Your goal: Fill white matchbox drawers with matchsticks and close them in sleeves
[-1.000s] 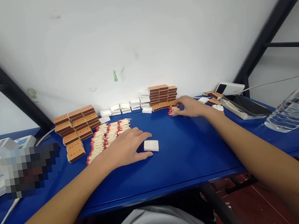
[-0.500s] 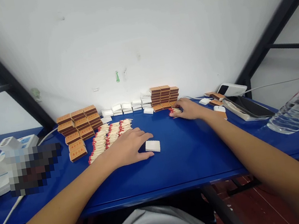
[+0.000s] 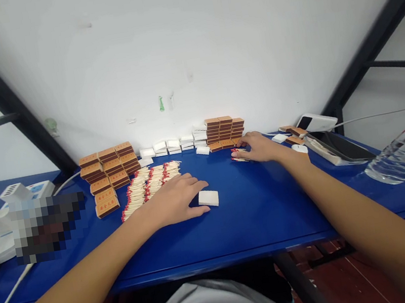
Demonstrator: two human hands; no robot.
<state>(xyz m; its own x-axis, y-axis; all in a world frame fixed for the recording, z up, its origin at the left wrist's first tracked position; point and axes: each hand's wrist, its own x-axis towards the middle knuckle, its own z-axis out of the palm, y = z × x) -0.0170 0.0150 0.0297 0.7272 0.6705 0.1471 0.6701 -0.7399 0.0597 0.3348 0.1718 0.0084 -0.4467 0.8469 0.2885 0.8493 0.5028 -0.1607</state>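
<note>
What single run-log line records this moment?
left hand: resting against white box | right hand: on loose matches | surface: blue table

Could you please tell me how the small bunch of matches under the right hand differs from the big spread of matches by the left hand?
The bunch of matches is tiny; the spread of matches is far larger, laid in rows. The right hand touches the bunch; the left hand rests beside the spread, at a white box. Both have red tips and lie on the blue table.
</note>
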